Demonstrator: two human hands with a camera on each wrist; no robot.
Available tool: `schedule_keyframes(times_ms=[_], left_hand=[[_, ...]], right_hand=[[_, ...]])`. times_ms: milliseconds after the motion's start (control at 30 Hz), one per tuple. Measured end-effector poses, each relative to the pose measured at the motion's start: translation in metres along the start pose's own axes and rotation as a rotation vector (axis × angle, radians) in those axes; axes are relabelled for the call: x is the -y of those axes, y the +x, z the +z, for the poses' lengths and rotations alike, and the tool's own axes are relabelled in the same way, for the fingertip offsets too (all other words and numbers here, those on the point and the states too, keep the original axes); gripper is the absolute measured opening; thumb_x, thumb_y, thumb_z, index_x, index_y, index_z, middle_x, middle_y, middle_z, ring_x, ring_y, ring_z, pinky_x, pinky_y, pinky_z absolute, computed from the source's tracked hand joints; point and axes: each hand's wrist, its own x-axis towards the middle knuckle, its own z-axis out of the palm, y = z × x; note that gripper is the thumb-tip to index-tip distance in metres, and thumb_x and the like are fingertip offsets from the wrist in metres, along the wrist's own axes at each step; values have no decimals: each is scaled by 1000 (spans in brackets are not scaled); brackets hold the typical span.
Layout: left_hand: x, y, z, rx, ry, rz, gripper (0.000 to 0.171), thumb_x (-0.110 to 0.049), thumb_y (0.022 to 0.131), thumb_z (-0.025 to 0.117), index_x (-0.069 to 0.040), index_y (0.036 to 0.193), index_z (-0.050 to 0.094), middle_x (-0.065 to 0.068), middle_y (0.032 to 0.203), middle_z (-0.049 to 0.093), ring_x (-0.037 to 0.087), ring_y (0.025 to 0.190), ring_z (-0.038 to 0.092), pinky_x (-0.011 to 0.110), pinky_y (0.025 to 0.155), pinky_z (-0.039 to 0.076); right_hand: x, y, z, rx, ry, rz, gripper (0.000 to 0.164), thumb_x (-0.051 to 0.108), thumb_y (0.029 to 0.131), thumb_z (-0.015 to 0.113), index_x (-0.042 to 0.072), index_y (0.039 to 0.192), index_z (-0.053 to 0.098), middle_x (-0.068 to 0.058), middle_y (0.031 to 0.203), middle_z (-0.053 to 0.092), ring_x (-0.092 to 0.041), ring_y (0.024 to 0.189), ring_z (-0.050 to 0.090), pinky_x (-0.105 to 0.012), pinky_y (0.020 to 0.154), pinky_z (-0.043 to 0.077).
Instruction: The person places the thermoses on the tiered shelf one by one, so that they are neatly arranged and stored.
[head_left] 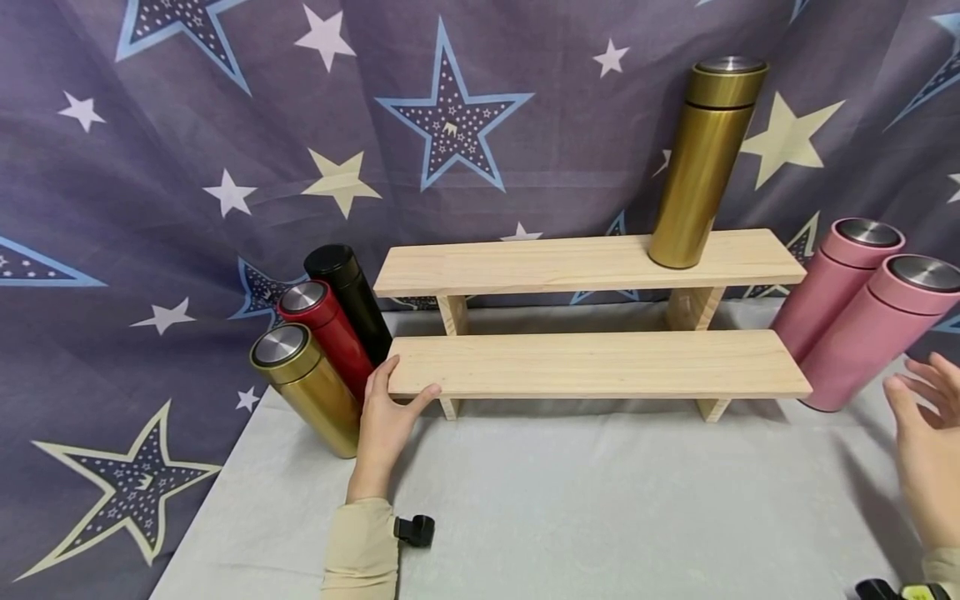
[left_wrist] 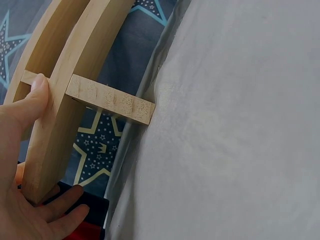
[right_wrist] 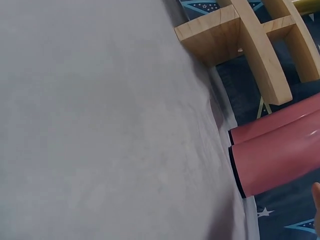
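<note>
A two-tier wooden shelf (head_left: 600, 364) stands on the grey cloth. My left hand (head_left: 387, 425) grips the left end of its lower board, with the thumb over the front edge; the left wrist view shows the fingers (left_wrist: 62, 205) round the board's end. At the far right, my right hand (head_left: 930, 442) is held with loosely bent fingers, apart from two pink thermos bottles (head_left: 873, 342). Only a fingertip (right_wrist: 317, 200) of it enters the right wrist view. One gold thermos (head_left: 705, 167) stands upright on the upper board, right of its middle.
Left of the shelf, close to my left hand, stand a second gold thermos (head_left: 311, 400), a red thermos (head_left: 330, 329) and a black thermos (head_left: 352, 292). A star-patterned curtain (head_left: 555, 150) hangs behind. Grey cloth (head_left: 600, 500) covers the table in front.
</note>
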Motion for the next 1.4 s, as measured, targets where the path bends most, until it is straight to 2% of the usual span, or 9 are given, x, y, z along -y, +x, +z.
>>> schedule_keyframes(times_ms=[100, 267, 433, 567, 800, 933, 1100, 1400], left_hand=[[0, 0, 0, 0, 1, 2, 88, -43, 81, 81, -11, 151, 38, 15, 155, 32, 34, 141, 32, 53, 111, 31], [0, 0, 0, -4, 2, 1, 87, -43, 81, 81, -12, 151, 39, 14, 154, 33, 34, 141, 33, 52, 111, 31], [1, 0, 0, -5, 0, -3, 87, -43, 81, 81, -13, 151, 39, 14, 154, 33, 33, 141, 33, 52, 111, 30], [2, 0, -1, -5, -3, -1, 87, -43, 81, 82, -13, 151, 39, 14, 154, 33, 33, 141, 33, 52, 111, 30], [1, -1, 0, -8, -3, 4, 88, -44, 80, 82, -12, 150, 40, 15, 153, 34, 35, 141, 34, 54, 111, 31], [1, 0, -1, -10, -2, -1, 88, -44, 80, 82, -13, 150, 40, 14, 153, 34, 34, 140, 34, 54, 110, 31], [0, 0, -1, -8, -3, 1, 87, -44, 80, 82, -12, 150, 40, 14, 153, 34, 34, 141, 33, 53, 111, 30], [1, 1, 1, -9, -4, 9, 87, -43, 80, 82, -13, 150, 40, 14, 153, 34, 32, 141, 34, 51, 112, 30]], right_hand=[[-1, 4, 3, 4, -19, 10, 50, 17, 101, 56, 24, 148, 43, 11, 138, 54, 7, 114, 49, -21, 109, 30], [-2, 10, 8, 11, 20, 31, 51, 18, 100, 59, 21, 148, 43, 13, 134, 53, 2, 119, 48, -20, 108, 31], [-1, 19, 14, 24, 125, 89, 51, 14, 96, 66, 21, 143, 48, 14, 129, 55, 1, 117, 50, -9, 93, 35], [0, 25, 20, 10, 182, 98, 52, 11, 92, 70, 22, 140, 52, 13, 127, 55, 1, 114, 51, -7, 86, 37], [2, 26, 29, -17, 159, 47, 58, 12, 89, 72, 19, 142, 50, 14, 123, 53, -1, 115, 50, -12, 90, 40], [5, 28, 34, -21, 135, 53, 59, 14, 89, 73, 22, 142, 49, 15, 120, 51, 0, 113, 48, -16, 95, 40], [12, 31, 42, -36, 155, 75, 65, 15, 86, 76, 22, 144, 46, 13, 122, 51, -1, 111, 47, -18, 93, 39], [16, 34, 49, -62, 72, 104, 71, 20, 84, 77, 24, 145, 40, 16, 125, 45, 2, 116, 43, -18, 102, 29]])
